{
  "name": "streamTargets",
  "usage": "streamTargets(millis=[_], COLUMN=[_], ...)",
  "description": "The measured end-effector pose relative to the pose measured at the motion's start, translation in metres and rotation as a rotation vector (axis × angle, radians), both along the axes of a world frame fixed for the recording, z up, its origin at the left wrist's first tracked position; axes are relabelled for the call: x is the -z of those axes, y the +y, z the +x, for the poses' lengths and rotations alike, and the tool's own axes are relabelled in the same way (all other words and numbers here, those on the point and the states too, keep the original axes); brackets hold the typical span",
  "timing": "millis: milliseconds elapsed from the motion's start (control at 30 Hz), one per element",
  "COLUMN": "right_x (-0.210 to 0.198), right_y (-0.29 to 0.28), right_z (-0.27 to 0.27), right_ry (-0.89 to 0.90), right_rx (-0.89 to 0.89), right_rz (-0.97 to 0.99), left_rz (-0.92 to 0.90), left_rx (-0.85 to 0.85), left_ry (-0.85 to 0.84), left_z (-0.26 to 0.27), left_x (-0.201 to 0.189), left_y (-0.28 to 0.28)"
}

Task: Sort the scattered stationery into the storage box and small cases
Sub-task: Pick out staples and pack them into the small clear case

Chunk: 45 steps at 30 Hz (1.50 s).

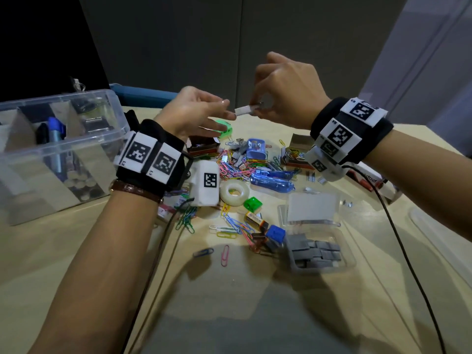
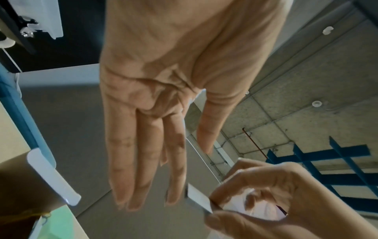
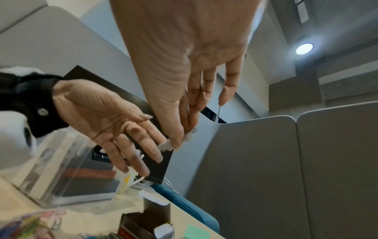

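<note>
Both hands are raised above the table. My right hand [image 1: 265, 103] pinches a small silvery strip of staples [image 1: 244, 110] between thumb and fingers; the staple strip [image 2: 199, 199] also shows in the left wrist view. My left hand [image 1: 201, 111] is held out flat with straight fingers [image 2: 143, 161], palm toward the strip, its fingertips just short of it. On the table below lies a heap of coloured paper clips [image 1: 235, 167]. A clear storage box [image 1: 63, 149] with dividers stands at the left. A small open clear case [image 1: 319, 254] holds grey staple blocks.
Around the heap lie a tape roll [image 1: 234, 192], blue stapler [image 1: 273, 178], green sharpener [image 1: 252, 203], blue sharpener [image 1: 275, 233], small cardboard boxes [image 1: 203, 146], a battery [image 1: 256, 221] and loose staples. Black cables [image 1: 398, 238] run across the table on the right.
</note>
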State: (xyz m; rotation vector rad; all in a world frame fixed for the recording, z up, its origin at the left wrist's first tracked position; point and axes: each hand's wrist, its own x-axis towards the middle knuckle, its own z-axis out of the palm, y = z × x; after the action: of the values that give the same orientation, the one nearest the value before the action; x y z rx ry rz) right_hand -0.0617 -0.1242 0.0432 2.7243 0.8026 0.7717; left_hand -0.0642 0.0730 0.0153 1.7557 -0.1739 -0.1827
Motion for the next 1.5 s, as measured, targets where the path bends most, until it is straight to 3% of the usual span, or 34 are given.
streamTargets(millis=[167, 300, 567, 633, 800, 933, 1067, 1500], right_x=[0.005, 0.008, -0.007, -0.012, -0.012, 0.010, 0.044, 0.063], right_y=[-0.019, -0.035, -0.083, -0.091, -0.085, -0.071, -0.066, -0.063], right_z=[-0.030, -0.061, -0.126, -0.137, -0.157, -0.173, -0.182, -0.181], right_ry=[0.067, 0.157, 0.132, 0.129, 0.233, 0.430, 0.508, 0.412], right_rx=[0.085, 0.113, 0.173, 0.185, 0.146, 0.171, 0.279, 0.330], right_rz=[0.059, 0.027, 0.127, 0.156, 0.211, 0.172, 0.052, -0.029], left_rz=[0.193, 0.256, 0.643, 0.712, 0.798, 0.722, 0.666, 0.658], left_rx=[0.000, 0.102, 0.737, 0.815, 0.773, 0.685, 0.717, 0.714], left_ry=[-0.110, -0.147, -0.190, -0.208, -0.366, -0.192, -0.065, -0.031], left_z=[-0.014, -0.031, -0.078, -0.089, -0.089, -0.076, -0.070, -0.067], left_x=[-0.010, -0.010, 0.002, 0.004, 0.025, 0.039, 0.039, 0.040], left_y=[0.000, -0.018, -0.049, -0.058, -0.086, -0.088, -0.080, -0.081])
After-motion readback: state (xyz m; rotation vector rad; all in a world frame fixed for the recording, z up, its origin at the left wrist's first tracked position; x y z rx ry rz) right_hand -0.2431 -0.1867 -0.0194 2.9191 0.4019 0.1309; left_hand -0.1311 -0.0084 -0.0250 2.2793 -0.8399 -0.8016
